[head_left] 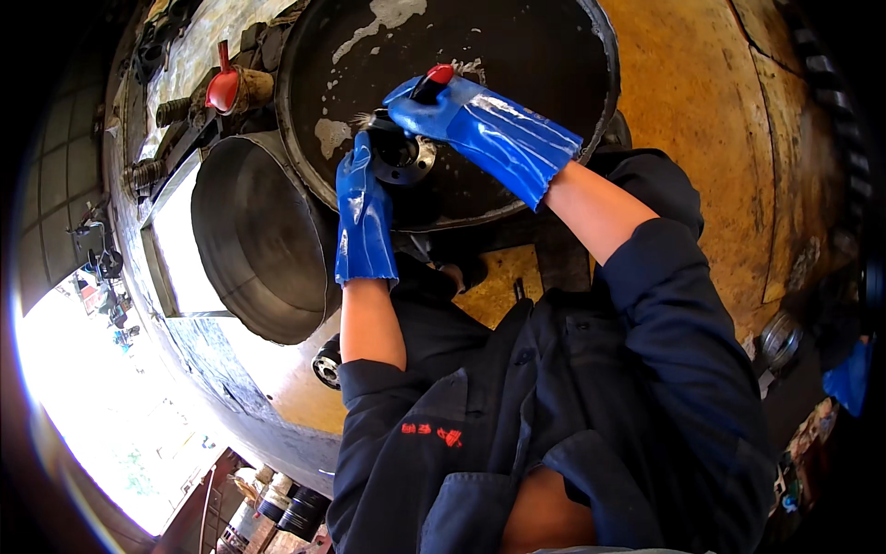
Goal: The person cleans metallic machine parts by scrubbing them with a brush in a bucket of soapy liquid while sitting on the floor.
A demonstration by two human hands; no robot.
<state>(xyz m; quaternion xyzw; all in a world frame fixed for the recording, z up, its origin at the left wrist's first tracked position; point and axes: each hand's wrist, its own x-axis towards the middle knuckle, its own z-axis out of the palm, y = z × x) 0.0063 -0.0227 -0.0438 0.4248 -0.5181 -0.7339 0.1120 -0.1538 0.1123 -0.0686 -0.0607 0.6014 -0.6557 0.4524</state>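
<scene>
Both my hands wear long blue rubber gloves over a wide round pan (pixel 544 55) of dark liquid with pale foam patches. My left hand (pixel 363 203) grips the left side of a flanged metal part (pixel 406 169), which has a round opening and bolt holes in its rim. Above that part, my right hand (pixel 429 111) is closed around a red-and-black handle (pixel 439 76). Pale bristles (pixel 364 119) show by the part's upper left edge, so the handle looks like a brush's. The right fingertips and the part's far side are partly hidden.
A deep round metal tub (pixel 249 240) stands left of the pan. Beyond it are a red scoop-like thing (pixel 222 90) and thick threaded rods (pixel 173 113). Another flanged part (pixel 327 363) lies near my left elbow. A glass jar (pixel 781 340) is at the far right.
</scene>
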